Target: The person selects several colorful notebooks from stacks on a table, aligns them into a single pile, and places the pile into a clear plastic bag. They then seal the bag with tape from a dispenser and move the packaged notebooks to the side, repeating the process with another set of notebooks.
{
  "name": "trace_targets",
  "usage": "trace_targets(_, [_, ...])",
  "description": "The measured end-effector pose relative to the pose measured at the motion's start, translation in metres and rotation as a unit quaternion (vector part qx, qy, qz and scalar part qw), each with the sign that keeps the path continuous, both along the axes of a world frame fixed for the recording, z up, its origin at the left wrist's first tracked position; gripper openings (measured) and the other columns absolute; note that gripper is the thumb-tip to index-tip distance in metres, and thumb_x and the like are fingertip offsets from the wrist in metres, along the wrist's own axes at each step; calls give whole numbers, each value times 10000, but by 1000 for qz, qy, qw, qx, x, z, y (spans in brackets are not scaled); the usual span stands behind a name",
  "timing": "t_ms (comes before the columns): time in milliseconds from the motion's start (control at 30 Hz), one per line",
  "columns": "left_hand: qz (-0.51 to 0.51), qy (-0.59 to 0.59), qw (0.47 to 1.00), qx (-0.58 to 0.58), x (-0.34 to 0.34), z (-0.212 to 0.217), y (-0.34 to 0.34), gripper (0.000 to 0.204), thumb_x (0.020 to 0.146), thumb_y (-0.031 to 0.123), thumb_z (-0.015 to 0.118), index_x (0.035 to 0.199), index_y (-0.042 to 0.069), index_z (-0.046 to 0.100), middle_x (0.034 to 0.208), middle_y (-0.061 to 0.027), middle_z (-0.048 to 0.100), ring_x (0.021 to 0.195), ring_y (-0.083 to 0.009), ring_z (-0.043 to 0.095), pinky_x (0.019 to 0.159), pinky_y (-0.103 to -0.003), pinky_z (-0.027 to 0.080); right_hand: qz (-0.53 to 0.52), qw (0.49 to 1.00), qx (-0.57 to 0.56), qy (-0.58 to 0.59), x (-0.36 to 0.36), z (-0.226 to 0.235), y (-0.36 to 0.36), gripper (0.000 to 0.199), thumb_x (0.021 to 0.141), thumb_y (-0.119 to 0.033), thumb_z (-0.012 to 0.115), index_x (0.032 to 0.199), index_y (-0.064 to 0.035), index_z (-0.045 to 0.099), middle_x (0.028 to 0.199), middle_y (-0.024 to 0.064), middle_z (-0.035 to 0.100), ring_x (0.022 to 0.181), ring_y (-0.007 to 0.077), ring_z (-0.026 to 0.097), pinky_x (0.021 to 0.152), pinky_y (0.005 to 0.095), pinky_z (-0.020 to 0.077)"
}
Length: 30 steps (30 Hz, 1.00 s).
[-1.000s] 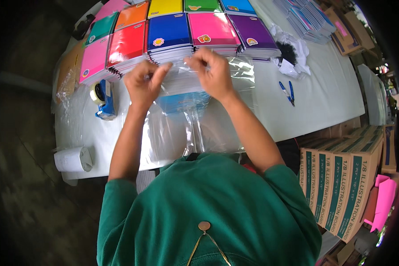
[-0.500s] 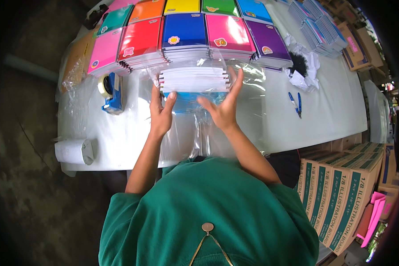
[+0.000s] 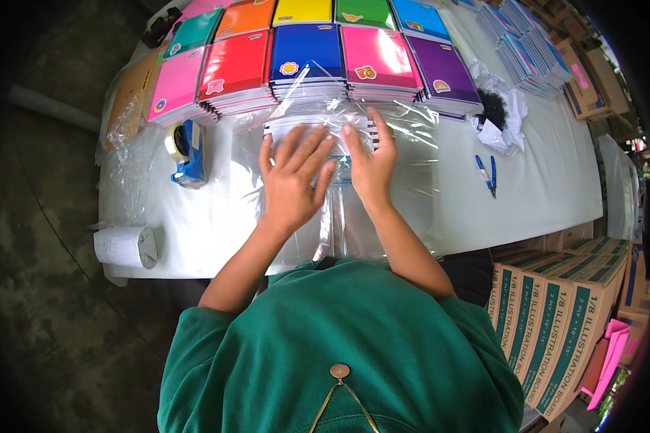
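Observation:
A stack of notebooks, its white page edges toward me, is in clear plastic film at the middle of the table. My left hand lies across the near side of the stack with its fingers spread. At the stack's right end, my right hand grips it through the film, thumb on the near side and fingers along the end. Much of the stack is hidden under my hands and the shiny plastic. Just beyond stand piles of spiral notebooks with blue, red and pink covers.
To the left are a blue tape dispenser and a white roll. Blue-handled cutters and crumpled white paper lie to the right. More notebook stacks are at the far right; cardboard boxes stand beside the table.
My left hand has moved from the stack's left end onto its near side, fingers spreading. The stack now sits lower or tipped, its blue cover mostly hidden. My right hand stays at the right end.

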<state>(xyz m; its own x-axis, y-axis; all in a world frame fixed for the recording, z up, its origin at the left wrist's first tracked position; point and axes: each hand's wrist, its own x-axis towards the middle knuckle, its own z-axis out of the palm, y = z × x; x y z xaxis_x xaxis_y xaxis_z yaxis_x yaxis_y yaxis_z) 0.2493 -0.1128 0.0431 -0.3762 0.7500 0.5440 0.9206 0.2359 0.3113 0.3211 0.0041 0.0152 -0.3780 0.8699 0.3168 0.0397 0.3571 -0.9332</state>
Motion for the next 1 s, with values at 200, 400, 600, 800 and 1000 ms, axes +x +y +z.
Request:
trace_targets(200, [-84,-68,994,-34,6,4,1,753,857,521,439,1384,11,269,1299,-207,463,1276,-347,352,1065,-497,180,28,932,308,-189,31,10,-33,614,842,-232,564,1360,-1,331,1258,165,440,1210,297,368,1041,479,154])
trace_targets(400, [-139,-460,877,10,-12,42,-6,723,862,233,500,1421,7,102,1246,-279,479,1209,-367,439,1031,-425,270,108,887,392,-217,32,8,-29,488,831,-149,547,1297,-40,450,1292,129,461,1254,274,376,1076,459,176])
trace_targets(600, [-91,-214,971,48,-92,65,42,447,789,37,557,1229,19,484,1003,-97,640,967,-181,579,900,-295,420,104,875,437,-180,29,22,-19,361,782,-124,597,1138,-69,572,1148,69,548,1122,224,480,961,368,352])
trace_targets(800, [-181,-486,829,208,-128,110,55,204,875,171,579,1010,39,657,916,-102,669,901,-151,616,821,-262,460,83,878,435,-184,34,21,-16,308,783,-120,594,1089,-86,590,1125,41,555,1095,202,495,922,346,373])
trace_targets(1000, [-136,-236,954,-123,-70,53,49,283,863,247,594,1022,20,649,971,-131,666,834,-215,661,738,-304,517,62,884,421,-192,26,19,-18,298,778,-115,587,1076,-96,601,1121,43,555,1093,199,497,928,356,366])
